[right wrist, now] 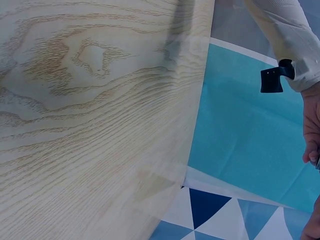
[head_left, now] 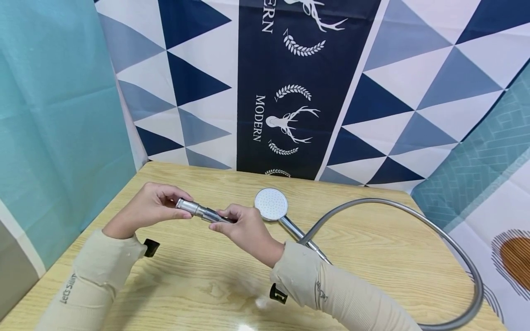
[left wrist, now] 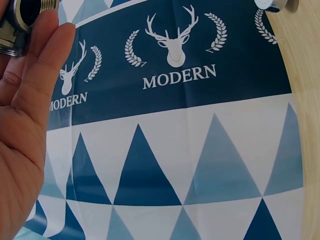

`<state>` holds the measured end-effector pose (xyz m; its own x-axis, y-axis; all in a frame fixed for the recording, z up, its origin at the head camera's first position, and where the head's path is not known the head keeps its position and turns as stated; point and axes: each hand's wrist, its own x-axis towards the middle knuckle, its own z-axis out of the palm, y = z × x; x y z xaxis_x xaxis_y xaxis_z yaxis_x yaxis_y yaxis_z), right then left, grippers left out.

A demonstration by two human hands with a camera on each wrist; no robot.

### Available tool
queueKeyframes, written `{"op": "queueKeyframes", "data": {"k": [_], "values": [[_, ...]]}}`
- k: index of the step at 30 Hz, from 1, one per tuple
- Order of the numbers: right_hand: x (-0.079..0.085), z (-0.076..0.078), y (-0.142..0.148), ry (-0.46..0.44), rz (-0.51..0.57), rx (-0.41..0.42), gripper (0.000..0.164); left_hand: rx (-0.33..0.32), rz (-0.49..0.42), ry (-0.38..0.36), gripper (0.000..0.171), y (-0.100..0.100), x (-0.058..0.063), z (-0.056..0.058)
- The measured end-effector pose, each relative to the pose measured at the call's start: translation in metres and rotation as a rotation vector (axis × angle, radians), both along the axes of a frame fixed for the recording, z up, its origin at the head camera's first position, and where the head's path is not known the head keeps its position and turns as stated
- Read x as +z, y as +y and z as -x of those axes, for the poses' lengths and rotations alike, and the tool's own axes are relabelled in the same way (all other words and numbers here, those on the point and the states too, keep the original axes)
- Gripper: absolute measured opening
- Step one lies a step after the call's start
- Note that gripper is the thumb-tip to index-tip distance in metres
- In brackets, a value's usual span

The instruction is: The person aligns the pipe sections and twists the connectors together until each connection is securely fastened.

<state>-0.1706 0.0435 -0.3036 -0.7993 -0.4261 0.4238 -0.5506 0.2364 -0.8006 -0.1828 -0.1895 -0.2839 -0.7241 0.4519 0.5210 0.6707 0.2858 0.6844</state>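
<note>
A short chrome cylindrical fitting is held above the table between both hands. My left hand pinches its wider left end between thumb and fingers. The thumb and fingers of my right hand grip the narrower, darker right end, partly hiding it. In the left wrist view, the fitting shows a round opening with threads inside, beside the left fingers. Just beyond the right hand, a chrome hand shower with a white spray face lies on the table, its handle slanting toward the right sleeve.
A grey flexible shower hose loops over the right side of the wooden table, one end crossing the shower handle. Patterned cloth hangs behind the table, and a teal sheet hangs on the left.
</note>
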Motion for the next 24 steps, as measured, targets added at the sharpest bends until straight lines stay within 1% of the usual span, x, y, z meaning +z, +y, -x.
{"op": "queueKeyframes", "data": {"k": [5,15,19,24], "values": [[-0.0006,0.0002,0.0012,-0.022,0.003,0.0,0.013,-0.011,-0.002,0.017,0.019,0.001,-0.0005,-0.0003],[-0.0004,-0.0007,0.0032,-0.053,0.003,-0.01,0.016,-0.042,-0.023,0.004,0.018,0.0022,-0.0015,-0.0003],[0.0006,-0.0018,0.0036,-0.06,-0.008,-0.016,0.015,-0.049,-0.024,0.002,0.019,0.0024,-0.0013,-0.0008],[0.0036,-0.004,0.003,-0.063,-0.048,-0.026,0.012,-0.048,-0.02,0.023,0.019,0.0016,-0.0011,-0.0019]]}}
